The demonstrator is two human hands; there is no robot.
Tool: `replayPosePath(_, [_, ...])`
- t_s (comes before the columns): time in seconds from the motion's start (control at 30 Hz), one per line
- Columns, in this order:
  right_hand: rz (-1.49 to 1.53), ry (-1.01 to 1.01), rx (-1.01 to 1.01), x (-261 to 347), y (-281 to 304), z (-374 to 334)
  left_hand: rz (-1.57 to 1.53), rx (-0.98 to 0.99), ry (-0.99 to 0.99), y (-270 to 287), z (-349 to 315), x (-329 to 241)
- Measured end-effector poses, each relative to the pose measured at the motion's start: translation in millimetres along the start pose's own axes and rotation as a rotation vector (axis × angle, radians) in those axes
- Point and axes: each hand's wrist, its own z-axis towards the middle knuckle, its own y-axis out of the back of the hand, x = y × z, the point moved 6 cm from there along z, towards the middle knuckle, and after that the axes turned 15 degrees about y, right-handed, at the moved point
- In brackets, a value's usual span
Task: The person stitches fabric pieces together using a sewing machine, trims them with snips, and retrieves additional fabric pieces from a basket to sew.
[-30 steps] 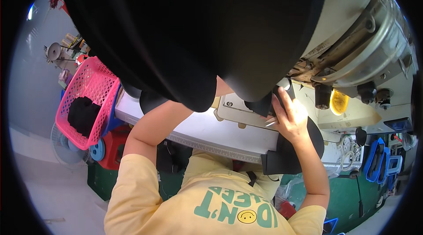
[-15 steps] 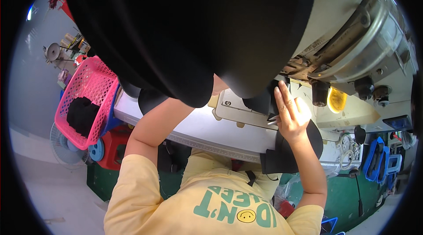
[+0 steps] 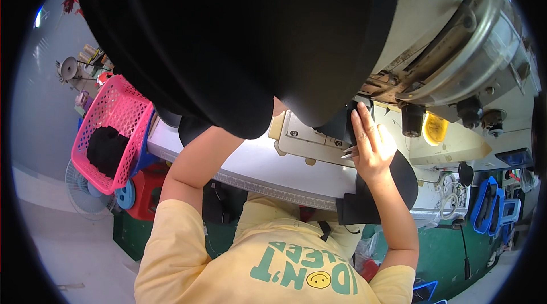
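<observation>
My right hand [image 3: 374,150] lies beside the sewing machine [image 3: 450,70], index and middle fingers stretched out along the edge of a black cloth piece [image 3: 343,125]. From under its curled fingers juts a slim, pointed metal tool [image 3: 348,153], perhaps snips or tweezers. My left hand [image 3: 279,105] is almost wholly hidden behind a large black shape [image 3: 245,36] close to the camera; only a patch of skin shows, so its fingers cannot be read. Below the cloth is the machine's pale metal plate [image 3: 307,144]. More black fabric [image 3: 373,198] hangs over the table edge by my right wrist.
A pink basket [image 3: 85,156] with black cloth [image 3: 107,150] in it stands at the left, near a red stool [image 3: 145,194]. The white table [image 3: 273,176] has a ruler strip along its front edge. A yellow dish [image 3: 435,129] and blue crates [image 3: 486,207] are at the right.
My right hand has shifted slightly left. The black cloth has moved off part of the metal plate, baring another screw. My left forearm and the large black shape have also shifted a little left.
</observation>
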Motion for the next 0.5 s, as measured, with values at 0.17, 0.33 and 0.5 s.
replayPosePath(0.17, [0.014,-0.014,0.037,-1.5,1.4,-1.8,0.089,-0.032,0.016,-3.0,-17.2,-13.6])
replayPosePath(0.33, [0.037,-0.012,0.078,-0.5,2.2,0.2,0.113,-0.011,-0.013,0.7,-1.3,-7.9])
replayPosePath(0.5, [0.066,-0.046,0.121,1.0,3.4,2.3,0.224,-0.041,-0.043,4.0,14.7,-0.1])
